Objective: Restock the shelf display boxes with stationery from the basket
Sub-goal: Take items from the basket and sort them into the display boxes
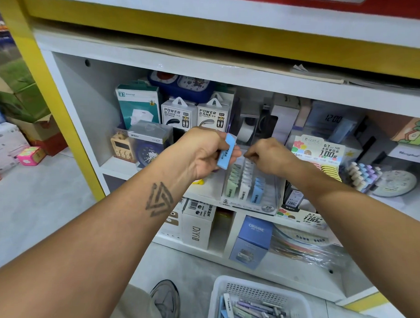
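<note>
Left hand (204,154) grips blue pack (226,151); right hand (268,156) perhaps pinching.

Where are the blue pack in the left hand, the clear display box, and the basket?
blue pack (226,151), head view, middle of its face
clear display box (250,203), head view, front wall
basket (217,292), head view, left rim
</note>
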A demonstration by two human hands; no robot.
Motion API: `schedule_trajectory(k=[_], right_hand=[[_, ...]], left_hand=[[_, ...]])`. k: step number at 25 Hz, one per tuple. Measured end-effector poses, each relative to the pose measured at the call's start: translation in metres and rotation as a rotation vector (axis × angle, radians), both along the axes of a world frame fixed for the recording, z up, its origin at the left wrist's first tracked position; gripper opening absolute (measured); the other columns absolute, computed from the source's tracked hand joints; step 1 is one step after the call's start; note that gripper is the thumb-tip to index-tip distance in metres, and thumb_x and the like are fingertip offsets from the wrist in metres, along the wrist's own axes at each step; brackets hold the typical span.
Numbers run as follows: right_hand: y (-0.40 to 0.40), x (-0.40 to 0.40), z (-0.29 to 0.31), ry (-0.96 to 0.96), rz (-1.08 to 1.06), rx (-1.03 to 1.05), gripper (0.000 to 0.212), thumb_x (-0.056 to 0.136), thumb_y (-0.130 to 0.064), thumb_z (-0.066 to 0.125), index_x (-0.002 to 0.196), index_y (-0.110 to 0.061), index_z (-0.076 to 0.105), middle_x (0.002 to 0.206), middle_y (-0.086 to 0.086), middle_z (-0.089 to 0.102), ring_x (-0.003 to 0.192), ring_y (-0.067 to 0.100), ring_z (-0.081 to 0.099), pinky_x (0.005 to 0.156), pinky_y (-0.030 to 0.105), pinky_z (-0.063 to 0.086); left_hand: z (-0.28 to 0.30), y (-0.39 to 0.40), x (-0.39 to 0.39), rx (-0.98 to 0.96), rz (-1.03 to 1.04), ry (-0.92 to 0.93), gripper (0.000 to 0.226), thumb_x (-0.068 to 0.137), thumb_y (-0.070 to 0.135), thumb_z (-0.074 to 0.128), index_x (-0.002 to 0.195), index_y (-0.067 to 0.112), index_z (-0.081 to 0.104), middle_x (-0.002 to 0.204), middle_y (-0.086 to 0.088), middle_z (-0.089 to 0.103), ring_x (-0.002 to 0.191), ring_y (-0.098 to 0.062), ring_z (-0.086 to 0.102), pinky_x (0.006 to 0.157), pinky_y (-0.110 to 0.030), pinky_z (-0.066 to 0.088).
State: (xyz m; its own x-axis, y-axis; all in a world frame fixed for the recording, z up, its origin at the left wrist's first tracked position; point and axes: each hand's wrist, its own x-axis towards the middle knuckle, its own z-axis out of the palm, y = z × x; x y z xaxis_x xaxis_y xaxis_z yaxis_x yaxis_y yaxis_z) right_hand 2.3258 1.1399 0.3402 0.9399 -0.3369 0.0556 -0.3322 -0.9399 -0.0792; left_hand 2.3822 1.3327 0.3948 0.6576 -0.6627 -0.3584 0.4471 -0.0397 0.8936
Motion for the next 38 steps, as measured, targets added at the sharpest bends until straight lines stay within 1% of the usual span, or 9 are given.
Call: schedule_trajectory(k=[2, 7, 10, 14, 16, 20, 26, 34, 38], right_hand=[[0.005, -0.002, 0.01, -0.079, -0.026, 0.093, 0.029, 0.099, -0.015, 0.059, 0.124, -0.02, 0.07, 0.119, 0.003, 0.07, 0.105, 0.022, 0.066, 0.092, 0.031, 0.052], [0.029, -0.033, 0.049, -0.453, -0.034, 1.132, 0.012, 0.096, -0.012, 0.065, 0.101, -0.006, 0.075, 0.08, 0.01, 0.075, 0.062, 0.014, 0.066, 0.061, 0.023, 0.057], [0.029, -0.054, 0.057, -0.479, -0.009, 1.016, 0.011, 0.088, 0.003, 0.07, 0.098, -0.002, 0.072, 0.075, 0.014, 0.073, 0.059, 0.012, 0.067, 0.061, 0.021, 0.056], [0.009, -0.07, 0.052, -0.414, -0.073, 0.368, 0.011, 0.085, -0.004, 0.071, 0.089, -0.015, 0.072, 0.074, 0.0, 0.071, 0.066, 0.01, 0.066, 0.068, 0.028, 0.055], [0.007, -0.07, 0.04, -0.259, -0.033, 0.079, 0.012, 0.086, -0.012, 0.067, 0.094, -0.02, 0.071, 0.084, -0.002, 0.071, 0.081, 0.019, 0.066, 0.076, 0.032, 0.055], [0.013, -0.062, 0.016, -0.113, -0.028, 0.01, 0.008, 0.092, -0.017, 0.064, 0.098, -0.021, 0.068, 0.098, 0.004, 0.069, 0.091, 0.027, 0.062, 0.077, 0.034, 0.051], [0.011, -0.058, 0.016, -0.053, 0.002, 0.077, 0.01, 0.089, -0.019, 0.071, 0.098, -0.023, 0.07, 0.096, 0.0, 0.068, 0.087, 0.023, 0.064, 0.08, 0.035, 0.055], [0.015, -0.055, 0.009, 0.106, 0.038, -0.085, 0.033, 0.088, -0.003, 0.056, 0.113, -0.017, 0.073, 0.116, 0.007, 0.069, 0.104, 0.028, 0.064, 0.09, 0.042, 0.056], [0.014, -0.075, 0.018, -0.17, -0.025, -0.008, 0.036, 0.096, -0.006, 0.051, 0.124, -0.019, 0.069, 0.125, 0.002, 0.068, 0.119, 0.025, 0.059, 0.102, 0.039, 0.048]], left_hand=[[-0.001, 0.0, 0.0, 0.03, -0.014, -0.041, 0.029, 0.096, -0.012, 0.043, 0.107, 0.007, 0.061, 0.093, -0.019, 0.068, 0.08, -0.028, 0.069, 0.077, -0.041, 0.055], [-0.002, -0.009, -0.008, 0.019, -0.016, -0.094, 0.02, 0.092, -0.011, 0.055, 0.103, 0.005, 0.06, 0.082, -0.019, 0.071, 0.069, -0.026, 0.071, 0.075, -0.043, 0.059], [-0.009, -0.02, -0.016, 0.047, -0.017, -0.238, 0.013, 0.089, -0.006, 0.064, 0.096, 0.004, 0.06, 0.084, -0.02, 0.07, 0.064, -0.023, 0.071, 0.053, -0.033, 0.059], [-0.03, -0.027, -0.014, 0.513, -0.283, -1.044, 0.045, 0.088, 0.013, 0.065, 0.132, 0.014, 0.056, 0.129, -0.009, 0.063, 0.115, -0.025, 0.061, 0.097, -0.033, 0.051], [-0.036, -0.025, -0.017, 0.637, -0.479, -1.251, 0.056, 0.089, 0.011, 0.056, 0.143, 0.018, 0.047, 0.142, -0.008, 0.054, 0.127, -0.026, 0.053, 0.102, -0.03, 0.046], [-0.047, -0.023, -0.019, 0.768, -0.767, -1.326, 0.064, 0.091, 0.006, 0.046, 0.152, 0.018, 0.033, 0.156, -0.005, 0.036, 0.137, -0.027, 0.042, 0.108, -0.032, 0.04], [-0.046, -0.019, -0.022, 0.818, -0.863, -1.412, 0.068, 0.091, 0.002, 0.042, 0.155, 0.018, 0.026, 0.164, -0.002, 0.017, 0.145, -0.026, 0.029, 0.116, -0.037, 0.032], [-0.045, -0.018, -0.024, 0.849, -0.871, -1.393, 0.067, 0.088, 0.0, 0.043, 0.152, 0.018, 0.031, 0.16, -0.004, 0.026, 0.14, -0.028, 0.037, 0.112, -0.039, 0.038], [-0.044, -0.018, -0.03, 0.799, -0.762, -1.408, 0.055, 0.085, 0.0, 0.046, 0.139, 0.012, 0.048, 0.14, -0.011, 0.05, 0.124, -0.03, 0.052, 0.101, -0.041, 0.047]])
